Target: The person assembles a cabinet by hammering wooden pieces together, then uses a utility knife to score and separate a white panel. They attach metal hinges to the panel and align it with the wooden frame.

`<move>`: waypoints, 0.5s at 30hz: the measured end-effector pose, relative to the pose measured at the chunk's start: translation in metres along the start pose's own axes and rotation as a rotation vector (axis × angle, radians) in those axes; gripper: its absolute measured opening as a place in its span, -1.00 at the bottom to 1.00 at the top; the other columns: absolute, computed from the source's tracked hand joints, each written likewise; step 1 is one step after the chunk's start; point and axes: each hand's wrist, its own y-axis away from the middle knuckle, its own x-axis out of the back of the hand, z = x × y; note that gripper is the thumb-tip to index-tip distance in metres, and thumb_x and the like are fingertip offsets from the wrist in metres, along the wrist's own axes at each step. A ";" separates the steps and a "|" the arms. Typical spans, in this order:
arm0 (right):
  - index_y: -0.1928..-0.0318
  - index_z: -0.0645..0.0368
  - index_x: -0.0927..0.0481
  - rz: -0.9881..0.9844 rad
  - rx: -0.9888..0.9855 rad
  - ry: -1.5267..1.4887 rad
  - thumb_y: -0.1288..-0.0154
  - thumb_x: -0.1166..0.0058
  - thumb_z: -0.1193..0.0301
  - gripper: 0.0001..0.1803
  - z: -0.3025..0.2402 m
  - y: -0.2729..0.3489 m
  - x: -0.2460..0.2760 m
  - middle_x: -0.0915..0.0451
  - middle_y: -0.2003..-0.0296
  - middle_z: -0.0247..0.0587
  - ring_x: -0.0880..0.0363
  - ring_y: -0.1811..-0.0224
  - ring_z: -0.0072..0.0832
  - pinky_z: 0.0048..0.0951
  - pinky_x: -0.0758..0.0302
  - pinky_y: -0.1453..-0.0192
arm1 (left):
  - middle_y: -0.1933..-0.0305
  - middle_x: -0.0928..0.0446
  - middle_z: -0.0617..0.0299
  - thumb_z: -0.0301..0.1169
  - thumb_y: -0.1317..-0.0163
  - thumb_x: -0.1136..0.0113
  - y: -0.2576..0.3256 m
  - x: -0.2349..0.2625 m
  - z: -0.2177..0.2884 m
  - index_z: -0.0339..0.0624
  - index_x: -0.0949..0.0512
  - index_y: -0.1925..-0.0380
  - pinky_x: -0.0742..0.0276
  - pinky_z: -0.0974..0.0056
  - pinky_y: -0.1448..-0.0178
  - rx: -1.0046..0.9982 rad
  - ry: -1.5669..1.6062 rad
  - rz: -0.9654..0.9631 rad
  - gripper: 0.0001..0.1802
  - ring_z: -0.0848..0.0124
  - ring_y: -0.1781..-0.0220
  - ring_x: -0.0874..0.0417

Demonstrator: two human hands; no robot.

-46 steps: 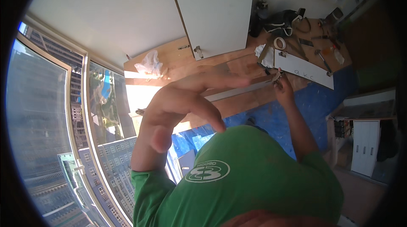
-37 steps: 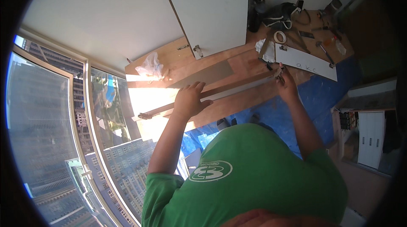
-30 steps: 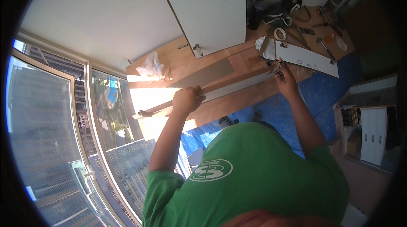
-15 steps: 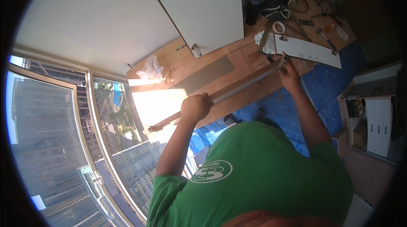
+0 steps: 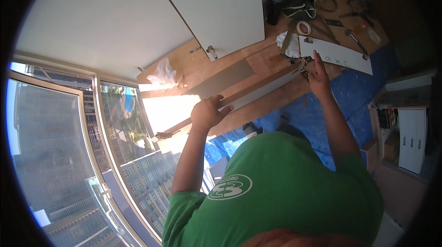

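Observation:
A long narrow board (image 5: 263,93) with a brown edge and a white face lies across the wooden worktop, slanting up to the right. A metal hinge (image 5: 305,64) sits at its right end, and another metal fitting (image 5: 164,135) at its left end. My left hand (image 5: 207,114) is over the board's left part, thumb and fingers spread apart; whether it still touches the board is unclear. At the right end, my right hand (image 5: 318,79) is beside the hinge with its fingers stretched out. The palm side is partly hidden.
Beyond the board lies a white panel (image 5: 357,62) with handwriting. Tape (image 5: 303,28), a hammer (image 5: 355,39), a dark bag (image 5: 301,5) and a bottle (image 5: 274,5) crowd the back right. A large white door (image 5: 216,7) stands behind; a window (image 5: 50,145) is left, blue sheeting (image 5: 343,95) below.
My left hand has loosened from around the board, its thumb and fingers now apart. My right hand has opened at the hinge end, fingers straightened, and shifted slightly right. The board turned slightly.

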 end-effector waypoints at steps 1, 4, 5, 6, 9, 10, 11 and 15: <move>-0.63 -0.14 -0.18 0.018 -0.052 -0.055 -0.36 -0.08 0.64 -0.12 0.005 -0.001 0.004 -0.29 -0.54 -0.01 -0.42 -0.50 -0.18 -0.27 -0.52 -0.40 | 0.24 -0.79 0.13 0.25 -0.31 -0.26 -0.001 0.000 0.001 -0.01 -0.73 -0.01 -0.71 0.06 0.08 0.031 0.018 -0.022 -0.40 0.08 0.15 -0.82; -0.48 0.00 -0.38 0.078 -0.151 -0.143 -0.37 -0.10 0.59 -0.33 0.039 -0.004 0.015 -0.45 -0.37 -0.02 -0.57 -0.28 -0.25 -0.30 -0.56 -0.30 | 0.17 -0.79 0.10 0.31 -0.41 -0.08 -0.004 0.006 0.008 0.01 -0.73 -0.04 -0.69 0.04 -0.04 0.135 0.088 -0.060 -0.35 0.09 0.04 -0.81; -0.38 0.06 -0.48 0.103 -0.146 -0.124 -0.39 -0.12 0.56 -0.45 0.063 -0.004 0.013 -0.53 -0.25 -0.04 -0.62 -0.16 -0.27 -0.29 -0.59 -0.24 | 0.17 -0.79 0.10 0.33 -0.43 -0.03 -0.006 0.006 0.009 0.02 -0.73 -0.03 -0.69 0.04 -0.05 0.176 0.123 -0.055 -0.33 0.10 0.03 -0.81; -0.28 0.12 -0.57 0.127 -0.142 -0.104 -0.41 -0.14 0.54 -0.56 0.081 -0.006 0.013 -0.62 -0.14 -0.05 -0.67 -0.05 -0.28 -0.29 -0.61 -0.18 | 0.17 -0.79 0.09 0.35 -0.45 0.01 -0.009 0.005 0.010 0.02 -0.74 -0.02 -0.68 0.05 -0.05 0.217 0.158 -0.051 -0.31 0.11 0.02 -0.81; 0.09 0.28 -0.62 -0.075 -0.376 -0.179 -0.51 -0.15 0.38 -0.81 0.122 -0.013 0.019 -0.64 0.21 -0.23 -0.61 0.15 -0.45 -0.34 -0.58 -0.03 | 0.15 -0.79 0.09 0.25 -0.47 -0.05 -0.013 -0.001 0.018 -0.01 -0.74 0.00 -0.67 0.07 -0.04 0.287 0.145 -0.026 -0.40 0.14 0.02 -0.82; 0.12 0.27 -0.63 -0.128 -0.392 -0.139 -0.54 -0.14 0.34 -0.79 0.133 -0.015 0.020 -0.64 0.27 -0.23 -0.60 0.24 -0.43 -0.34 -0.57 0.05 | 0.15 -0.79 0.09 0.24 -0.47 -0.07 -0.013 -0.003 0.019 -0.01 -0.74 0.00 -0.67 0.08 -0.04 0.303 0.150 -0.010 -0.41 0.14 0.02 -0.82; 0.15 0.25 -0.64 -0.191 -0.397 -0.101 -0.56 -0.13 0.29 -0.75 0.137 -0.020 0.018 -0.64 0.34 -0.23 -0.58 0.33 -0.41 -0.33 -0.56 0.13 | 0.18 -0.80 0.11 0.18 -0.47 -0.13 -0.009 -0.004 0.017 -0.04 -0.75 0.02 -0.67 0.08 -0.03 0.310 0.156 0.021 -0.45 0.14 0.03 -0.82; 0.12 0.24 -0.64 -0.388 -0.461 -0.514 -0.62 -0.07 0.21 -0.68 0.180 -0.034 0.010 -0.66 0.35 -0.26 -0.55 0.37 -0.44 -0.42 -0.53 0.17 | 0.25 -0.79 0.05 0.00 -0.45 -0.19 -0.018 -0.011 0.031 -0.12 -0.78 0.27 -0.59 0.05 -0.13 0.318 0.003 0.231 -0.57 0.08 0.15 -0.80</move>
